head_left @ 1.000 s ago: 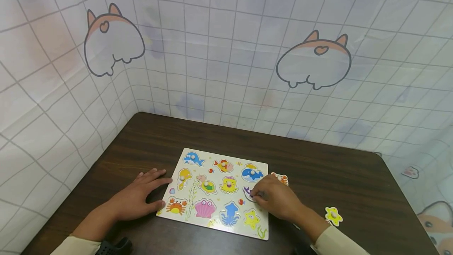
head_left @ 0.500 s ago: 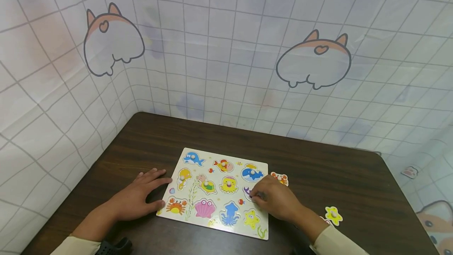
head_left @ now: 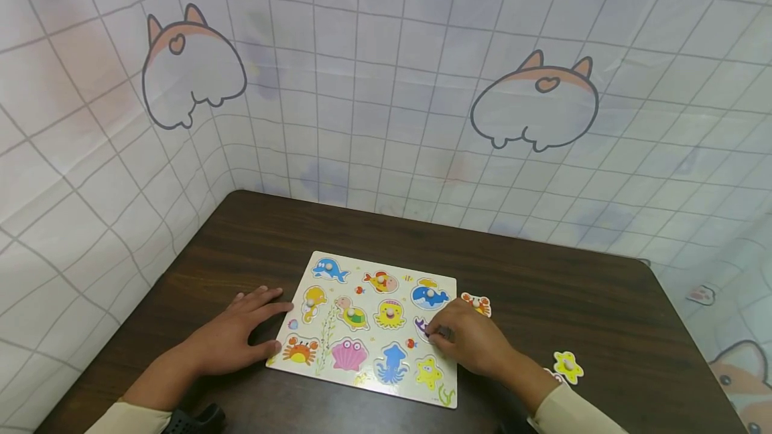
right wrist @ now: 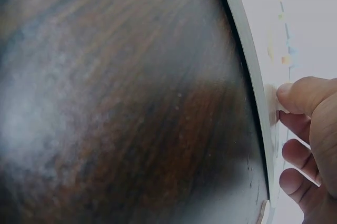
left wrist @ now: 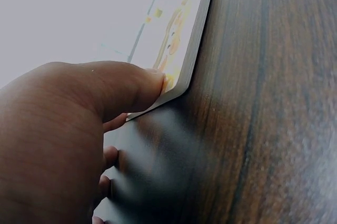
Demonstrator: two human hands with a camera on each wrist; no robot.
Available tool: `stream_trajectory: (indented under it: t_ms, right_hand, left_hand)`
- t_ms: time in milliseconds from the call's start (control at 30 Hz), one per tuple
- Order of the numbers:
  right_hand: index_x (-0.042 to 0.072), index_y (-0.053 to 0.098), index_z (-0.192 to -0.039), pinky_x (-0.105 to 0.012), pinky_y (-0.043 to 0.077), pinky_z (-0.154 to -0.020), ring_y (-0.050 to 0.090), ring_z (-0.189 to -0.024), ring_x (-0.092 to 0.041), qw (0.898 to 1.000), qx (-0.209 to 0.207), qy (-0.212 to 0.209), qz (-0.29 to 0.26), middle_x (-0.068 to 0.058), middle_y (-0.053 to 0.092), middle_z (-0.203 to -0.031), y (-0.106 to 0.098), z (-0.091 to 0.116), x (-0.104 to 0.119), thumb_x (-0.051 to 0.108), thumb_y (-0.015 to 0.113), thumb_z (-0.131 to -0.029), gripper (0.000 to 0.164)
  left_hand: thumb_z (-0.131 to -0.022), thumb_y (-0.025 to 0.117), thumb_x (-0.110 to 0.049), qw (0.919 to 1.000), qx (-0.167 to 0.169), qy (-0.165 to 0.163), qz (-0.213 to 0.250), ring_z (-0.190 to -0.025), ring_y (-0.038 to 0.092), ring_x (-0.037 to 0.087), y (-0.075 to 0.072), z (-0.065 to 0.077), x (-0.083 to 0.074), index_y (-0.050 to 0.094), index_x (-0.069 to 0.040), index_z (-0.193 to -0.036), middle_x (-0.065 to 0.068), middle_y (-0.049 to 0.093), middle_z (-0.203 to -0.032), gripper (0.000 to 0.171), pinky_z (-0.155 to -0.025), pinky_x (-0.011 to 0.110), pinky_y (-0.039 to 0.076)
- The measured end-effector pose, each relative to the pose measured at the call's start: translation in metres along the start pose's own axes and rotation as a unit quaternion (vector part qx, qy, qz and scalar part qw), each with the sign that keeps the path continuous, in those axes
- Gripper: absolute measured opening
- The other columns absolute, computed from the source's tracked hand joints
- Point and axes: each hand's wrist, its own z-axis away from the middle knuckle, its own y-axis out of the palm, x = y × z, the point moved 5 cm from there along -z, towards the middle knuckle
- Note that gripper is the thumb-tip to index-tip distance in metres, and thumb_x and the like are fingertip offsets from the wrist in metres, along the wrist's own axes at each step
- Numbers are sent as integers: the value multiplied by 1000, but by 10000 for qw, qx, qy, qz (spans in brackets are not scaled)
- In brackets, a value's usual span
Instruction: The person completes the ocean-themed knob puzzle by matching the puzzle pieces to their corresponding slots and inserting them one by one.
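Note:
A pale wooden peg puzzle board (head_left: 366, 304) with sea animals lies on the table. My left hand (head_left: 238, 337) lies at its left edge, fingers spread, with the thumb on the near corner; the left wrist view shows the thumb (left wrist: 129, 84) pressing that corner. My right hand (head_left: 467, 335) pinches the knob of a purple puzzle piece (head_left: 421, 325) at the board's right side; the fingers hide most of the piece. Knobbed pieces, such as the octopus (head_left: 390, 315) and whale (head_left: 429, 297), sit in the board. The crab (head_left: 300, 351), shell (head_left: 350, 355), squid (head_left: 392, 365) and star (head_left: 429, 372) spots show no knobs.
A loose crab piece (head_left: 478, 303) lies just right of the board, partly behind the right hand. A yellow star piece (head_left: 569, 367) lies farther right, by another piece mostly hidden by the sleeve. Grid-patterned curtains (head_left: 386, 86) stand behind the dark wooden table (head_left: 579, 293).
Almost nothing differs: the right hand stays on the purple piece with only a very slight shift. The left hand and the board stay put.

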Motion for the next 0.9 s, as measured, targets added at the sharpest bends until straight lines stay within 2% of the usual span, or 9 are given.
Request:
stream_trajectory:
  t_ms: [333,667,900]
  right_hand:
    - [25,78,-97,-40,55,-89,60,-101,-7,9997,-26,223,-25,14,68,-101,-5,8,-5,20,83,-87,13]
    - [22,78,-101,-42,55,-93,61,-109,-14,9995,-164,174,196,12,70,-103,-15,18,-17,21,84,-86,16]
    - [24,77,-104,-38,58,-85,59,-103,-11,9987,-240,408,197,14,68,-104,-22,24,-29,21,84,-87,19]
  left_hand:
    - [-94,68,-52,10000,5,54,2,-149,27,45,-3,1,-3,54,-22,-150,13,38,-161,65,-115,72,19]
    - [-94,68,-53,10000,48,27,34,-149,26,46,-4,1,-2,54,-23,-150,13,37,-161,65,-115,72,17]
    - [-95,68,-52,9999,36,115,44,-149,27,47,-3,1,-3,54,-22,-150,14,37,-161,64,-114,73,17]
